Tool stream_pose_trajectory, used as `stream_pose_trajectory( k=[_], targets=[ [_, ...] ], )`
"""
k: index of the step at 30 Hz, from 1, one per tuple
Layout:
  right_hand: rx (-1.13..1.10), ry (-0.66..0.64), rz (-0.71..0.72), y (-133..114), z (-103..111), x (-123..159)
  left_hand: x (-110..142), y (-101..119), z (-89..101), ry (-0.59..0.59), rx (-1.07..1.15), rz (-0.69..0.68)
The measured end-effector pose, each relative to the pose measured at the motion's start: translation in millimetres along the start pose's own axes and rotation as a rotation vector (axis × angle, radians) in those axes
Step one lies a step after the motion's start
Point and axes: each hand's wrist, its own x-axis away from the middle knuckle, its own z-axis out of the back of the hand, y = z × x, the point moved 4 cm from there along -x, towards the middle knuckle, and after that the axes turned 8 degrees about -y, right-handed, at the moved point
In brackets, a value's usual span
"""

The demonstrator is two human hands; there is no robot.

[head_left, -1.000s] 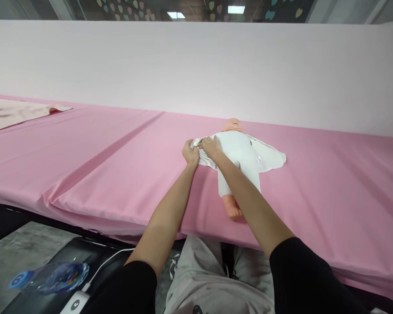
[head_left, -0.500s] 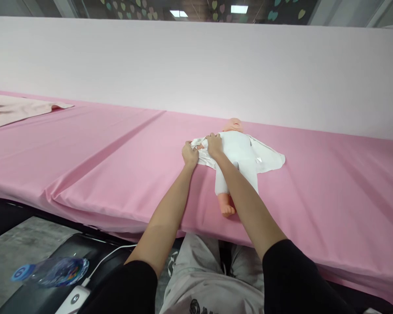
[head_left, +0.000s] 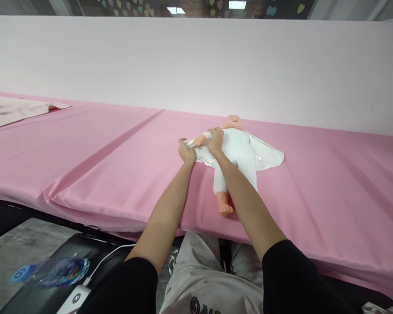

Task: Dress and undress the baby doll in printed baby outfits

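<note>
A baby doll with a white cloth body lies on its back, head toward the wall. White baby clothing is spread out beneath it on both sides. My left hand pinches the garment's edge at the doll's left-side arm in view. Around that arm, just above the bare doll hand, my right hand is closed. The doll's hand shows between my two hands. One bare foot points toward me; my right forearm hides the other leg.
A pink sheet covers the table, with a white wall behind it. Far left lies a pale pink cloth. Below left, a plastic bottle and a white device with a cable rest on a black seat.
The doll's hand, mostly covered by white fabric before, now shows bare. My left hand has drawn slightly left with the cloth edge. My right hand stays on the doll's arm.
</note>
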Motion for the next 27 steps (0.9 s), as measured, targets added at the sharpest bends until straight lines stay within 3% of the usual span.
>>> stream_pose_trajectory(
  k=[5,10,17,23,27],
  targets=[
    [-0.026,0.040,-0.028,6,0,-10,-4,-1,-2.5,0.020,0.003,-0.079],
    [-0.222,0.107,-0.008,7,-8,-11,-1,11,-5.8,-0.012,-0.042,-0.235],
    [-0.230,0.081,0.074,1,-10,-7,30,45,-21.0,-0.106,-0.414,-0.569],
    [-0.219,0.041,0.089,-4,-11,-1,33,47,-18.3,-0.048,-0.430,-0.468],
    [-0.226,0.031,0.020,-6,-9,4,30,44,-15.2,-0.011,-0.353,-0.423]
  ],
)
